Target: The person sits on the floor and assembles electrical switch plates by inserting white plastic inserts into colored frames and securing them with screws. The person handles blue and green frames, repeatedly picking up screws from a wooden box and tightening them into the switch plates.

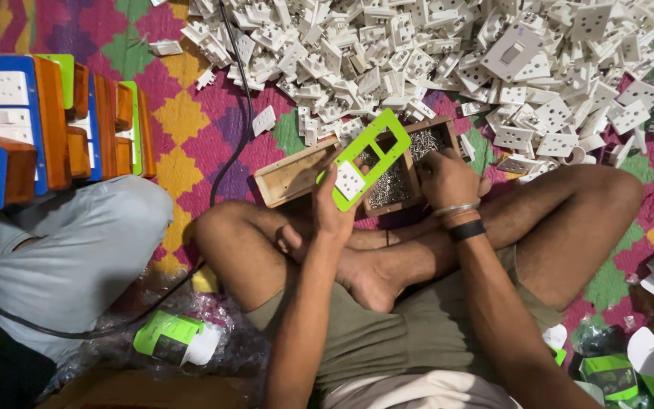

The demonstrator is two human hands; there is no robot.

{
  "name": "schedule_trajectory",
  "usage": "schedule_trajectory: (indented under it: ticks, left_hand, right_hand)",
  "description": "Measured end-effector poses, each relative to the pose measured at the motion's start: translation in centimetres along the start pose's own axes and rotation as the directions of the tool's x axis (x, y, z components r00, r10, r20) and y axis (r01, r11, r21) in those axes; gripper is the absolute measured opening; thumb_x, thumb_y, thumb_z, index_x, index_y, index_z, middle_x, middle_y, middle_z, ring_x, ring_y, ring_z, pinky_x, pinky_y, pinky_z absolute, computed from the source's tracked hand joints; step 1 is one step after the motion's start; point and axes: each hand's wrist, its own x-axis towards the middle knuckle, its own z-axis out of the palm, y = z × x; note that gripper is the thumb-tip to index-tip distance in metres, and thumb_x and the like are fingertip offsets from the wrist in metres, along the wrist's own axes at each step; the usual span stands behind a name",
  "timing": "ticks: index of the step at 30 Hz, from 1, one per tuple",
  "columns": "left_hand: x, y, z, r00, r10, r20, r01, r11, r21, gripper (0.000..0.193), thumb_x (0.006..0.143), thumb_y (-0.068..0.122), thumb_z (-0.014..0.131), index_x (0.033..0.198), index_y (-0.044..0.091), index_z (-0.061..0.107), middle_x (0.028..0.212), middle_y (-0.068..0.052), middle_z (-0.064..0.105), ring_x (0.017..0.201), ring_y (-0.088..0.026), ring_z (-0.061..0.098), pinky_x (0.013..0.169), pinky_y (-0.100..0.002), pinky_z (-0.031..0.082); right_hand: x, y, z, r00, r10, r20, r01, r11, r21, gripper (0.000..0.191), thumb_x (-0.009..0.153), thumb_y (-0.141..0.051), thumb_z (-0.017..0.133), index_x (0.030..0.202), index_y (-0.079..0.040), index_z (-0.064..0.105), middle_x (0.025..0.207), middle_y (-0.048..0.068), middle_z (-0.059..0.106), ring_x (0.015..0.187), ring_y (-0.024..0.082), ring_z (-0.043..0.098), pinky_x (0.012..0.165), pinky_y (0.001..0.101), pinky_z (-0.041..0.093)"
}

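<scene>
Left hand (332, 206) fingers pinching green plate (365, 157); right hand (446, 179) fingers curled into screw tray (410, 163).

Lime-green plate (372, 151), white sockets (433, 45), multicoloured diamond-patterned rug (183, 113)

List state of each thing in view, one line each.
left hand: holds green plate, tilted
green plate: one white socket fitted, other cutouts bare
right hand: fingers in wooden box
wooden box: open, holds screws
white sockets pile: loose on mat
finished boards: stacked on edge, left
</scene>
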Motion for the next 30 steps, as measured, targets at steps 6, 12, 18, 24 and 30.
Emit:
schedule_trajectory:
  ticks: [6, 12, 18, 24, 30]
  left_hand:
    - [-0.2, 0.1, 0.5, 1.000, -0.018, -0.014, 0.019, 0.998, 0.059, 0.047, 0.102, 0.034, 0.056, 0.143, 0.010, 0.055, 0.124, -0.015, 0.067, 0.111, -0.029, 0.068, 0.093, -0.052, 0.059]
    - [-0.5, -0.2, 1.0, 0.994, -0.038, 0.098, 0.032, 0.997, 0.067, 0.046, 0.105, 0.031, 0.052, 0.143, 0.006, 0.056, 0.120, -0.017, 0.068, 0.109, -0.030, 0.068, 0.089, -0.048, 0.058]
    - [-1.0, -1.0, 1.3, 0.977, -0.046, 0.210, 0.014, 0.988, 0.152, 0.044, 0.103, 0.023, 0.052, 0.140, -0.001, 0.058, 0.126, -0.019, 0.069, 0.115, -0.026, 0.067, 0.099, -0.037, 0.054]
    - [-1.1, -1.4, 1.2, 0.969, -0.013, 0.247, -0.057, 0.960, 0.275, 0.042, 0.105, 0.020, 0.052, 0.139, -0.004, 0.060, 0.130, -0.017, 0.068, 0.117, -0.024, 0.066, 0.103, -0.036, 0.052]
    - [-1.3, -1.2, 1.8, 0.960, -0.048, 0.277, -0.054, 0.935, 0.352, 0.042, 0.104, 0.019, 0.051, 0.139, -0.003, 0.059, 0.129, -0.015, 0.069, 0.118, -0.021, 0.065, 0.102, -0.034, 0.052]
  right_hand:
    - [-0.5, 0.6, -0.8, 0.996, 0.067, -0.062, -0.056, 0.985, 0.161, 0.013, 0.082, -0.016, 0.079, 0.093, -0.010, 0.078, 0.090, 0.014, 0.072, 0.079, 0.034, 0.069, 0.072, 0.0438, 0.055]
    - [-0.4, -0.7, -1.8, 0.980, 0.172, 0.099, -0.187, 0.635, 0.750, 0.012, 0.092, -0.008, 0.078, 0.101, -0.002, 0.071, 0.084, 0.006, 0.071, 0.071, 0.014, 0.066, 0.064, 0.0272, 0.052]
    - [-1.8, -3.6, -1.5, 0.940, -0.019, 0.340, -0.327, 0.237, 0.915, 0.011, 0.092, 0.001, 0.074, 0.101, 0.001, 0.067, 0.090, 0.005, 0.072, 0.075, 0.012, 0.070, 0.067, 0.0260, 0.059]
    - [-1.7, -5.0, -1.6, 0.907, -0.049, 0.418, -0.396, 0.233, 0.888, 0.012, 0.094, -0.001, 0.072, 0.105, 0.004, 0.070, 0.094, 0.007, 0.074, 0.080, 0.013, 0.072, 0.072, 0.0273, 0.062]
    - [-1.7, -5.0, -1.7, 0.899, -0.077, 0.431, -0.395, 0.283, 0.874, 0.013, 0.097, -0.004, 0.071, 0.106, 0.004, 0.072, 0.090, 0.006, 0.074, 0.074, 0.009, 0.068, 0.064, 0.0238, 0.057]
